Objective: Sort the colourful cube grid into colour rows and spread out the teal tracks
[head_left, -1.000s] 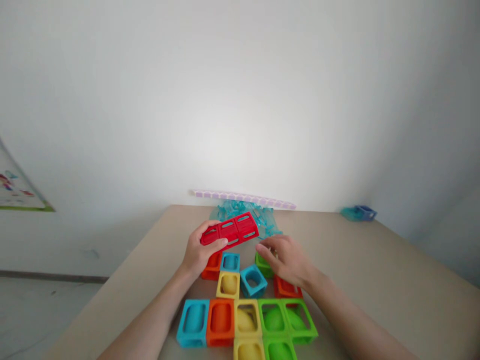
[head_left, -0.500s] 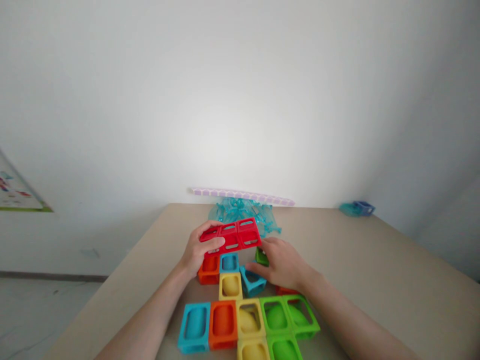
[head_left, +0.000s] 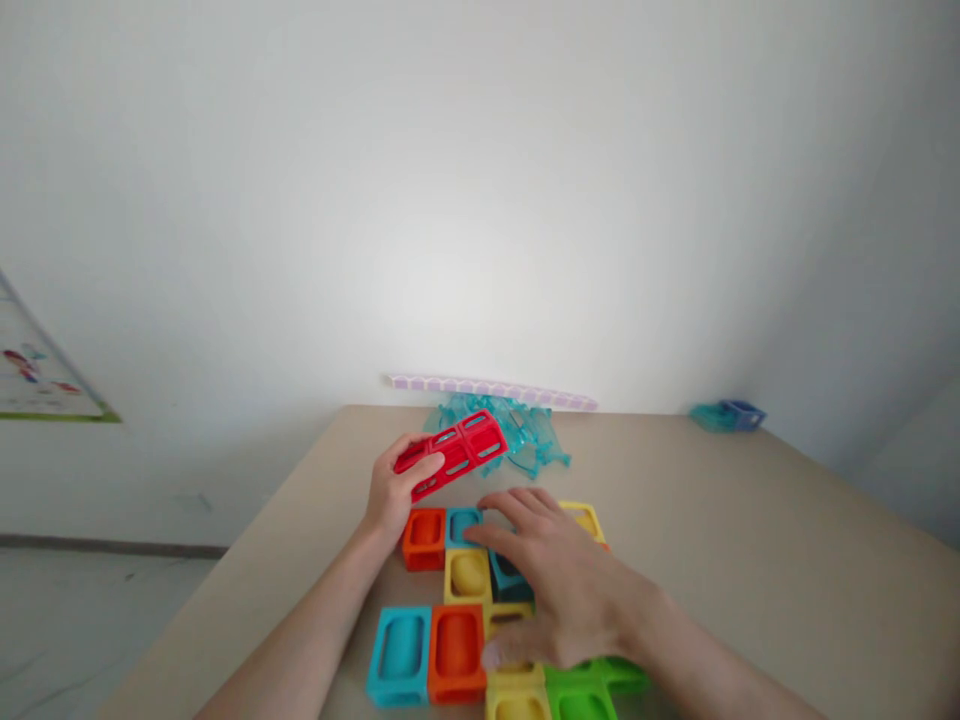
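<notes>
My left hand [head_left: 390, 495] grips a long red three-cell block [head_left: 453, 454] and holds it tilted above the table, its right end raised. My right hand [head_left: 559, 585] is spread flat, palm down, over a group of coloured hollow blocks, and holds nothing. Under and around it lie a small orange block [head_left: 424, 538], a small blue block [head_left: 459, 522], a yellow block [head_left: 468, 574], a dark blue cube [head_left: 507, 583] partly hidden, and a yellow block [head_left: 583, 518] at the far right. Nearer me stand a large blue block [head_left: 399, 655], a large orange block [head_left: 456, 652] and green blocks [head_left: 592, 695].
The beige table [head_left: 750, 540] reaches a white wall. A heap of clear turquoise pieces [head_left: 529, 438] lies at the back, with a lilac strip [head_left: 491, 389] behind it. A small blue-green object [head_left: 727, 415] sits at the far right corner. A poster [head_left: 37, 370] hangs on the left.
My right hand let go of the red block's end and moved toward me, spreading flat over the blocks. My left hand tilted the red block up. A yellow block now shows at the far right.
</notes>
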Tool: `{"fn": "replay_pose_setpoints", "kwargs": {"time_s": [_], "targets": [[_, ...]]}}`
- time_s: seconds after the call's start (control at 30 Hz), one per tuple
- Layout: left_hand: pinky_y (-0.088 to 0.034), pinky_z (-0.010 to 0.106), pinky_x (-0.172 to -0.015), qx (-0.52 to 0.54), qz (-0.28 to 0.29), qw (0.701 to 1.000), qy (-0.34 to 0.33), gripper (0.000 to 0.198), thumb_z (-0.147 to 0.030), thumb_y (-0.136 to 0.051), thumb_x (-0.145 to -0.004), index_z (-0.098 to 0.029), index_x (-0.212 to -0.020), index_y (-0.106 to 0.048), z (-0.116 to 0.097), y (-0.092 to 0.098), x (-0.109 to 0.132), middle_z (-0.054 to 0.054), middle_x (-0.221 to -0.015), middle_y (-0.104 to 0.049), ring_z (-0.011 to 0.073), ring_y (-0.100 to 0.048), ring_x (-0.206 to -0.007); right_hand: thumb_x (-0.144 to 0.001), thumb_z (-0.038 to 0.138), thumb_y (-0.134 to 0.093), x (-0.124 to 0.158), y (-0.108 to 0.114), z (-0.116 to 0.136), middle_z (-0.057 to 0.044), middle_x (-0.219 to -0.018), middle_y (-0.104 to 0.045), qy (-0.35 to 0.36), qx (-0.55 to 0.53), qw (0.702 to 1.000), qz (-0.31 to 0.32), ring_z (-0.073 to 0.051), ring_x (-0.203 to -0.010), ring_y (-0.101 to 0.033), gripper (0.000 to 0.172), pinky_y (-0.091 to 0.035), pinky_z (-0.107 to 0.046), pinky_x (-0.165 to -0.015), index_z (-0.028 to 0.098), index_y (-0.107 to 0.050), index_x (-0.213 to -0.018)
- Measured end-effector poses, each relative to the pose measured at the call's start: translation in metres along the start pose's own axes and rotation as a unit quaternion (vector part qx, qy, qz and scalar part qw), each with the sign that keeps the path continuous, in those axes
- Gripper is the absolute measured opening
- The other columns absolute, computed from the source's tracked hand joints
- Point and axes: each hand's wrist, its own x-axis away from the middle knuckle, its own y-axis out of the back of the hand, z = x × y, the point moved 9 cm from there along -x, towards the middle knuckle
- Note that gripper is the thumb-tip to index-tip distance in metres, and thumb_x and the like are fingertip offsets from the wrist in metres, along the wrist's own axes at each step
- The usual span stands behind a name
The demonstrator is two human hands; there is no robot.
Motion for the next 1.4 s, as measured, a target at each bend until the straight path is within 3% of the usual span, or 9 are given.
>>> {"fn": "replay_pose_setpoints", "kwargs": {"time_s": [0.1,0.4,0.7,0.87,1.07,1.23,1.4], "targets": [[-0.048,0.025,-0.064,0.000,-0.011,1.000,0.021,0.040,-0.041,-0.076,-0.063,-0.016,-0.093,-0.068,0.005,0.002,-0.001,0.001,-0.078,-0.071,0.0173,-0.064,-0.068,-0.058,0.063,-0.072,0.001,-0.008,0.003,-0.013,-0.136,-0.045,0.016,-0.023,0.999,0.036,-0.036,-0.122,-0.042,0.088,-0.021,-0.053,-0.106,0.027,-0.048,-0.135],[-0.050,0.026,-0.067,0.008,0.020,0.999,0.039,0.038,-0.037,-0.077,-0.064,-0.016,-0.094,-0.067,0.007,-0.005,0.001,0.002,-0.081,-0.072,0.0171,-0.065,-0.071,-0.066,0.053,-0.072,0.002,-0.004,-0.004,-0.012,-0.135,-0.047,0.006,-0.023,0.999,0.049,-0.033,-0.122,-0.044,0.077,-0.020,-0.050,-0.108,0.027,-0.050,-0.134],[-0.050,0.026,-0.067,0.016,0.015,0.999,0.034,0.038,-0.036,-0.076,-0.065,-0.014,-0.094,-0.066,0.005,-0.005,0.001,0.003,-0.082,-0.071,0.0173,-0.064,-0.071,-0.071,0.039,-0.070,0.000,-0.004,-0.008,-0.010,-0.121,-0.058,0.008,-0.044,0.998,0.036,-0.027,-0.109,-0.053,0.066,-0.034,-0.040,-0.099,0.022,-0.051,-0.131],[-0.049,0.025,-0.065,0.014,0.004,1.000,0.023,0.037,-0.036,-0.075,-0.067,-0.015,-0.096,-0.065,0.005,-0.001,-0.001,0.003,-0.080,-0.071,0.0164,-0.064,-0.070,-0.071,0.035,-0.070,-0.001,-0.003,-0.007,-0.011,-0.119,-0.059,0.015,-0.055,0.998,0.031,-0.028,-0.108,-0.054,0.066,-0.036,-0.041,-0.097,0.019,-0.050,-0.132],[-0.048,0.025,-0.068,0.021,0.032,0.999,0.017,0.037,-0.034,-0.076,-0.066,-0.015,-0.097,-0.066,0.003,-0.005,0.000,0.003,-0.083,-0.071,0.0164,-0.064,-0.073,-0.072,0.035,-0.068,-0.003,-0.004,-0.008,-0.013,-0.121,-0.060,0.020,-0.052,0.998,0.022,-0.029,-0.111,-0.053,0.068,-0.035,-0.043,-0.100,0.016,-0.048,-0.133],[-0.048,0.025,-0.068,0.049,0.022,0.998,0.026,0.037,-0.034,-0.076,-0.065,-0.015,-0.095,-0.066,0.007,-0.002,-0.001,0.003,-0.083,-0.072,0.0162,-0.064,-0.072,-0.075,0.034,-0.065,-0.003,-0.007,-0.020,-0.013,-0.119,-0.062,-0.010,-0.033,0.999,0.012,-0.030,-0.108,-0.056,0.064,-0.037,-0.045,-0.097,0.016,-0.048,-0.134],[-0.048,0.023,-0.057,0.061,0.085,0.991,0.087,0.039,-0.033,-0.077,-0.063,-0.016,-0.096,-0.065,0.015,-0.014,0.005,0.004,-0.083,-0.070,0.0149,-0.064,-0.063,-0.076,0.032,-0.063,-0.001,-0.004,-0.034,-0.013,-0.119,-0.063,-0.041,-0.015,0.999,-0.020,-0.029,-0.107,-0.057,0.058,-0.037,-0.045,-0.096,0.016,-0.050,-0.131]]}}
